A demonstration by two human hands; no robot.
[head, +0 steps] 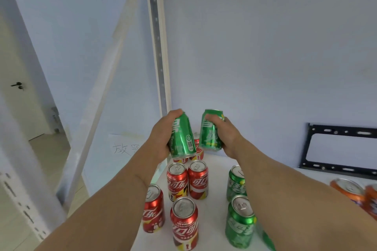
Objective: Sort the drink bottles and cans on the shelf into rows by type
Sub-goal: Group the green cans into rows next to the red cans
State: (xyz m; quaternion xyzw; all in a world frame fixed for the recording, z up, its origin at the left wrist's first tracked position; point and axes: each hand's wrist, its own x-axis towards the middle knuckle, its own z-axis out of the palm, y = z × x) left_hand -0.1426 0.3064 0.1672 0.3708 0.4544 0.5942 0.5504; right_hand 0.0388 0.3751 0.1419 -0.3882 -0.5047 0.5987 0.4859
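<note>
Cans are partly sorted: red cans [184,220] stand in rows at 7 o'clock, green cans [239,222] at 5 o'clock, orange cans [350,191] at 3, while your left hand [161,134] and right hand [226,130] each clasp a green can aloft, unplaced.
</note>
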